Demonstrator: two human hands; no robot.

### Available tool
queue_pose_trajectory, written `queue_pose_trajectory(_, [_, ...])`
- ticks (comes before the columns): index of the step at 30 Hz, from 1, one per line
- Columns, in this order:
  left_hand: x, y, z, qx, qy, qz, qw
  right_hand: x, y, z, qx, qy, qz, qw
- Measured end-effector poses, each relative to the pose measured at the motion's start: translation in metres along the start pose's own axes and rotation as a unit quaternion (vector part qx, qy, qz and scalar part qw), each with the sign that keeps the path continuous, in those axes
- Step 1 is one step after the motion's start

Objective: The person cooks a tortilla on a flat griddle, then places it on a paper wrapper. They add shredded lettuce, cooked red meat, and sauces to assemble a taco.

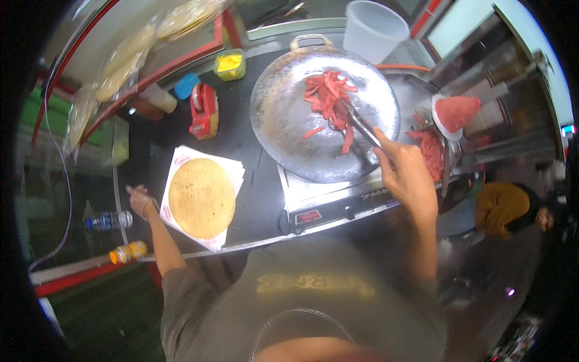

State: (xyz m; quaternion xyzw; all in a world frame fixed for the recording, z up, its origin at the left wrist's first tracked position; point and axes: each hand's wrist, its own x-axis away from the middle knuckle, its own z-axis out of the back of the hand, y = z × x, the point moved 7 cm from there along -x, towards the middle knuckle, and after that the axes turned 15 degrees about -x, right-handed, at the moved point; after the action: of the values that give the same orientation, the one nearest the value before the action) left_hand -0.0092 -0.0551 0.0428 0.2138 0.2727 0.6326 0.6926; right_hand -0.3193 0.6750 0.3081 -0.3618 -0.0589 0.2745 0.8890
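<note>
My right hand (406, 173) is closed round metal tongs (363, 125), whose tips reach into a pile of reddish meat strips (328, 96) on a wide, round metal pan (278, 114). A few strips lie apart from the pile. My left hand (142, 200) rests at the left side of the counter, fingers partly stretched out and holding nothing that I can see. Just right of it, a round browned flatbread (202, 198) lies flat on a stack of white paper sheets (181, 158).
Behind the flatbread stand a red tape dispenser (205, 111) and a tub with yellow contents (230, 64). A bottle of water (109, 221) and an orange drink bottle (128, 252) lie left. Right of the pan are a meat cone (456, 113) and more strips (430, 152). A white bucket (374, 33) stands behind.
</note>
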Motion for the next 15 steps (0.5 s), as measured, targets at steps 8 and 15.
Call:
queue_pose_trajectory(8, [0.008,0.003,0.001,-0.003,0.027,0.008,1.000,-0.020,0.003,-0.002,0.041,-0.012,0.050,0.998])
queue_pose_trajectory(15, [0.014,0.015,0.007,-0.039,0.032,0.021,0.998,-0.074,-0.003,-0.008,0.065,0.017,0.029,0.997])
